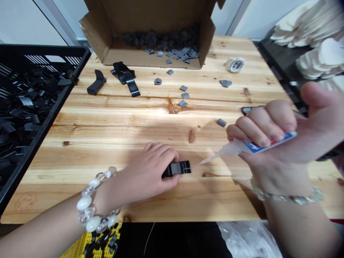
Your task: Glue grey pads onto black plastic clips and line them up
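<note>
My left hand (154,165) rests on the wooden table (120,125), thumb and fingers closed around a small black plastic piece (185,167) with a grey patch on its top. To its right, my right hand (279,125) is wrapped around a glue bottle (258,146) with a blue, white and red label. The bottle's long clear nozzle points down and left, its tip close to the right end of the black piece. Whether the tip touches the piece I cannot tell. A lone small grey pad (221,123) lies above the nozzle.
An open cardboard box (150,62) at the back holds many grey pads. Curved black pieces (96,82) lie before it, and a tape roll (235,65) sits back right. A black crate (80,61) of parts stands left; a yellow basket (77,247) is below the table's front edge.
</note>
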The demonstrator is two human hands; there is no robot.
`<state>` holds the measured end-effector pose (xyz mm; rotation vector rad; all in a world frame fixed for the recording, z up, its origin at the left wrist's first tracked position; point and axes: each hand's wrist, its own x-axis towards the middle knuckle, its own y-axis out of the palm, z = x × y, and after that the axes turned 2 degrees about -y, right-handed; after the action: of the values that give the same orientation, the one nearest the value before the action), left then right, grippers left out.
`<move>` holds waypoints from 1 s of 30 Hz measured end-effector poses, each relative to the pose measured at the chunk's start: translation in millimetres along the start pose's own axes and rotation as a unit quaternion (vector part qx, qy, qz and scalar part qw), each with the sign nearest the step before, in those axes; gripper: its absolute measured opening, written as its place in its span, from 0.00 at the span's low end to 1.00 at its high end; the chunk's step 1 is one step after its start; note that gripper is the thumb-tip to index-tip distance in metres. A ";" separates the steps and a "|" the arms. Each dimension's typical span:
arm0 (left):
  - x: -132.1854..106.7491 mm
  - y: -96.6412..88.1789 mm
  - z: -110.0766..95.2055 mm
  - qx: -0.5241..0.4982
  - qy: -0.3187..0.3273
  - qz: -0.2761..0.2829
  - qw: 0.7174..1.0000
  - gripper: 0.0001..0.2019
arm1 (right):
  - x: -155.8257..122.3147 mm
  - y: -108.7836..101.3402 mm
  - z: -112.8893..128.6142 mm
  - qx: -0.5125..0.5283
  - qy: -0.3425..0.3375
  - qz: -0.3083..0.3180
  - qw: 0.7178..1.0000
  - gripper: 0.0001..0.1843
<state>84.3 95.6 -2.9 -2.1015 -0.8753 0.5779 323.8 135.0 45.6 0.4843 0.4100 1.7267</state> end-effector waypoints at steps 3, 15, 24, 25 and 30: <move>1.1 0.4 0.8 0.001 0.004 0.001 1.000 0.07 | -1.4 2.2 -0.1 -0.002 -0.001 0.009 1.000 0.34; 2.8 -0.2 -0.9 -0.011 0.015 0.020 1.000 0.06 | -0.1 3.8 -4.8 0.031 -0.012 0.011 0.999 0.35; 2.1 0.3 -0.7 -0.005 0.022 0.019 1.000 0.06 | -5.6 8.8 -3.3 -0.003 0.008 -0.019 1.000 0.34; 1.9 0.4 -0.8 -0.005 0.023 0.019 1.000 0.06 | -5.0 8.4 -4.0 0.002 0.001 -0.015 1.000 0.34; 2.5 1.0 -0.9 -0.007 0.028 0.016 0.999 0.05 | -3.1 7.2 -5.3 -0.016 -0.001 -0.016 1.000 0.34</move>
<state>87.0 96.6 -3.4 -2.1379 -0.8173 0.5275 315.5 130.4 44.5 0.4544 0.3859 1.7002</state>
